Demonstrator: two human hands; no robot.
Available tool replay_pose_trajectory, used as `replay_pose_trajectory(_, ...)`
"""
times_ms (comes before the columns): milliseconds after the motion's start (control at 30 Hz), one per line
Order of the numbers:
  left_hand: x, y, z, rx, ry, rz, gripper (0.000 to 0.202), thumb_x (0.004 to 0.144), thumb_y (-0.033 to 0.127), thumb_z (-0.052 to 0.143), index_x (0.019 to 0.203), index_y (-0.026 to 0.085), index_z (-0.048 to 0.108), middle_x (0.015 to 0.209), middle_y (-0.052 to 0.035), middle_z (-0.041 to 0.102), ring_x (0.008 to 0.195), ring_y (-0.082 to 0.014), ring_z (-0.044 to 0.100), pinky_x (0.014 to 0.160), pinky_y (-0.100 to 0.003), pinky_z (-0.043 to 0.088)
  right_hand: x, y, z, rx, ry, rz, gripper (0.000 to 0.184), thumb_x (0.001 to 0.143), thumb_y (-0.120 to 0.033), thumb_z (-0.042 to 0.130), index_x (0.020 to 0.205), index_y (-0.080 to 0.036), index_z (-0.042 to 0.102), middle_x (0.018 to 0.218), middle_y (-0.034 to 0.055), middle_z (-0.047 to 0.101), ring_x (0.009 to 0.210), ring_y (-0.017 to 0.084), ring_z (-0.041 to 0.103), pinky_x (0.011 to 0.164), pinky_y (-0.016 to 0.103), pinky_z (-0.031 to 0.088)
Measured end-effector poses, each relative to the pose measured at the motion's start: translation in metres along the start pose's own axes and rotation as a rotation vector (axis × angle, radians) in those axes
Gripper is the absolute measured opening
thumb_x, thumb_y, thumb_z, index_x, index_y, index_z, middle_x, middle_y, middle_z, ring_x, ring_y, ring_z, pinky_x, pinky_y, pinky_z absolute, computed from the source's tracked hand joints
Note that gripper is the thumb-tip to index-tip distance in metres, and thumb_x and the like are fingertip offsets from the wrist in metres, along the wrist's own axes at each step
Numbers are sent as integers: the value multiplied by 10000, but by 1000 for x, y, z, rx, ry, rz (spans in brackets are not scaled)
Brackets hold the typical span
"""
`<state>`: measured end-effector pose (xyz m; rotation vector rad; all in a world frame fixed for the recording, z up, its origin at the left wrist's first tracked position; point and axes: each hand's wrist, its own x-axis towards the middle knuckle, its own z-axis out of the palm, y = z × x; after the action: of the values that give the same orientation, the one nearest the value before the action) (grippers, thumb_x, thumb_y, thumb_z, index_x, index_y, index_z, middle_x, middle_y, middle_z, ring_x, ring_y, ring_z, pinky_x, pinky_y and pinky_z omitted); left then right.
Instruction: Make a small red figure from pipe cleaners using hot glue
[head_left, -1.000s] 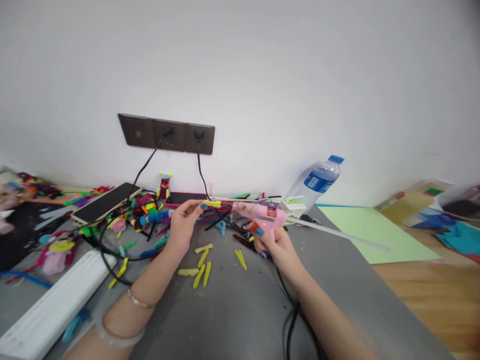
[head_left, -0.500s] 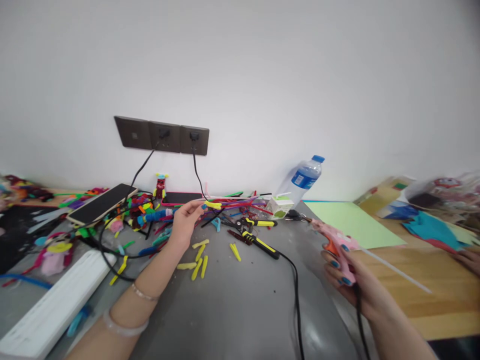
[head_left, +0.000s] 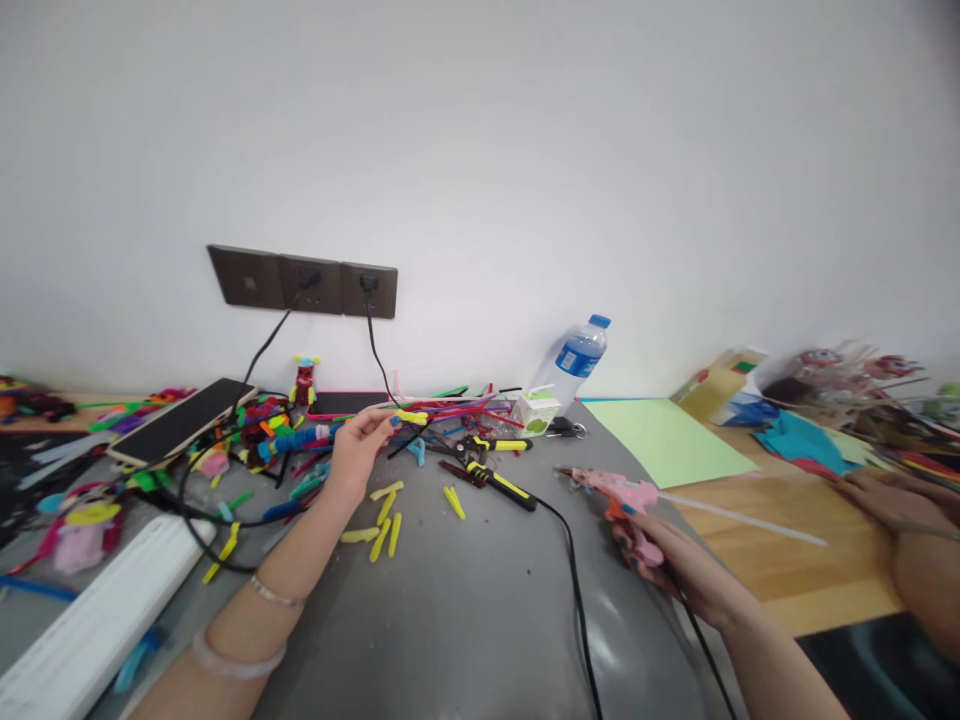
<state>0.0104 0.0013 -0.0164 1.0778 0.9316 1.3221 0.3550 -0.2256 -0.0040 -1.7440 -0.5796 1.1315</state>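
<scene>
My left hand (head_left: 358, 447) pinches a short yellow pipe-cleaner piece (head_left: 412, 416) above the grey mat (head_left: 480, 620), near the pile of coloured pipe cleaners (head_left: 450, 408). My right hand (head_left: 660, 555) is closed round the grip of a pink hot glue gun (head_left: 616, 492), low over the mat's right side, nozzle pointing left. A white glue stick (head_left: 739, 518) juts from its back. The gun's black cord (head_left: 577, 600) runs down the mat. Several yellow pieces (head_left: 382, 520) lie below my left hand.
Yellow-handled pliers (head_left: 495, 480) lie mid-mat. A water bottle (head_left: 576, 358) and a small carton (head_left: 534, 410) stand by the wall. Green paper (head_left: 667, 440), wall sockets (head_left: 304, 283), a phone (head_left: 180, 420), a white power strip (head_left: 97, 620). Another person's hand (head_left: 885, 500) rests at right.
My right hand has carried the glue gun away from the yellow piece, to the right and down toward the mat. My left hand has kept its pinch. The view has shifted right.
</scene>
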Motion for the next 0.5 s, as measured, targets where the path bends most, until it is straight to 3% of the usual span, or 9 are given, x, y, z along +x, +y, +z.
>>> replay_pose_trajectory(67, 0, 2, 0, -12, 4, 5, 366, 553, 401, 850, 818, 163, 765, 621, -12, 672, 589, -118, 589, 536, -209, 427, 4, -7, 5, -93, -7, -48, 394, 725, -560, 713, 703, -172, 649, 635, 29, 598, 504, 117, 528, 414, 207, 429)
replay_pose_trajectory(167, 0, 5, 0, -34, 15, 12, 362, 546, 390, 854, 813, 162, 765, 635, -10, 682, 595, -106, 585, 556, -202, 431, 6, -9, 5, -277, 80, -158, 392, 726, -582, 662, 731, -190, 650, 614, 30, 623, 497, 157, 554, 441, 265, 451)
replay_pose_trajectory(267, 0, 5, -1, -35, 30, 12, 356, 552, 390, 850, 810, 159, 769, 662, -20, 697, 599, -104, 581, 555, -200, 430, 4, -3, -5, -479, 211, -251, 388, 678, -571, 638, 800, -205, 681, 598, 47, 668, 550, 232, 626, 496, 331, 492)
replay_pose_trajectory(367, 0, 4, -1, -34, 32, -1, 371, 556, 401, 844, 829, 159, 775, 720, -44, 723, 629, -121, 604, 563, -209, 448, -7, -2, -11, -605, 408, -298, 364, 598, -540, 629, 756, -220, 695, 667, 84, 727, 627, 299, 683, 584, 396, 525)
replay_pose_trajectory(433, 0, 3, -2, -23, 33, -9, 373, 554, 402, 846, 830, 161, 778, 708, -46, 722, 617, -122, 603, 560, -212, 455, -19, -11, -5, -642, 511, -322, 342, 585, -548, 616, 694, -230, 679, 672, 100, 725, 618, 312, 677, 578, 411, 516)
replay_pose_trajectory(500, -1, 3, -2, -7, 18, -29, 370, 554, 406, 848, 821, 159, 778, 674, -46, 713, 587, -122, 597, 537, -212, 449, -33, -28, 14, -583, 512, -388, 343, 617, -566, 605, 697, -237, 657, 694, 107, 714, 640, 298, 668, 567, 389, 514)
